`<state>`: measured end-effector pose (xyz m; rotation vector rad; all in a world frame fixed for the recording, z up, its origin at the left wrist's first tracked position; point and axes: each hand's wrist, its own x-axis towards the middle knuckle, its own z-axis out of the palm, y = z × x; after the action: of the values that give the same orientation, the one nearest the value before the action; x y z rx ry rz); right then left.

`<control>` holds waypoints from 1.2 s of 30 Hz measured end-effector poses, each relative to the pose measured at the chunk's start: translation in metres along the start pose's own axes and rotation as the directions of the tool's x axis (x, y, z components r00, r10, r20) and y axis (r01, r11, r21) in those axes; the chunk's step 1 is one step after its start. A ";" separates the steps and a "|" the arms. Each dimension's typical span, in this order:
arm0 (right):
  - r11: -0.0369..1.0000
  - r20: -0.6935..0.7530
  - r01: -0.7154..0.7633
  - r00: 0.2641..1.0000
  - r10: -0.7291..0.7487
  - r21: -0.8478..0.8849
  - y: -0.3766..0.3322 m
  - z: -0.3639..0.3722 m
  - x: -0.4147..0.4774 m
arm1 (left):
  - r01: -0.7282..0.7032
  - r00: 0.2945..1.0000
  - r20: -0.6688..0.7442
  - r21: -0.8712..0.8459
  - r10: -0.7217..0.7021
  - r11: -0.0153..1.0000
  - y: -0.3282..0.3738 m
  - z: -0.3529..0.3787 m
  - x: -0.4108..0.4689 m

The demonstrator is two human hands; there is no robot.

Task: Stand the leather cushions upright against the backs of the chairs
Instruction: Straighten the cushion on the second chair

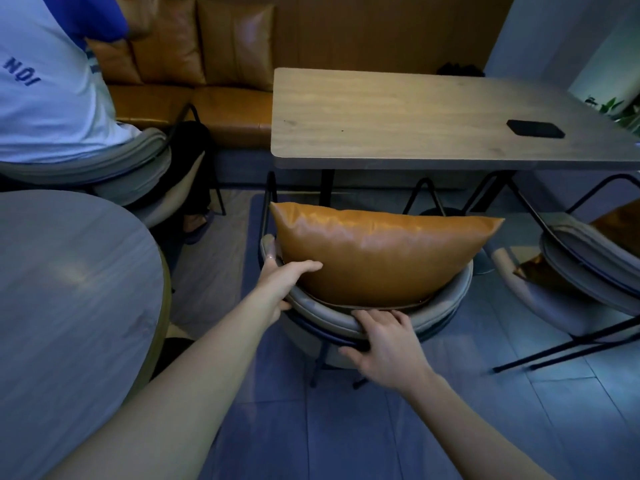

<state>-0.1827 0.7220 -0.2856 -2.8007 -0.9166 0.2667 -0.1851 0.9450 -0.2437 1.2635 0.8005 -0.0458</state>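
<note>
Seen from the head, the cushion (377,252) stands upright inside the curved back of the chair (446,308), the left hand (280,289) reaching forward with fingers curled over its lower left corner, the right hand (384,344) gripping the backrest rim.

Bare forearms, no sleeves showing
Left hand (282,284) wears a thin ring on one finger; right hand (388,348) wears nothing; both arms uncovered to the frame's bottom edge.
</note>
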 end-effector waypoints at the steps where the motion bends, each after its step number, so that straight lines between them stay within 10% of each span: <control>1: 0.998 0.031 0.023 0.999 -0.021 -0.055 -0.008 0.004 0.005 | 0.001 1.000 0.011 -0.006 0.000 1.000 0.002 -0.001 0.001; 36: 0.965 0.023 -0.207 0.977 0.214 -0.160 -0.020 0.009 0.029 | -0.027 0.998 0.052 -0.047 0.029 0.999 0.001 0.024 -0.002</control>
<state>-0.1728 0.7565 -0.2928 -3.0533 -0.6736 0.2924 -0.1738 0.9240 -0.2403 1.2246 0.7342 -0.0376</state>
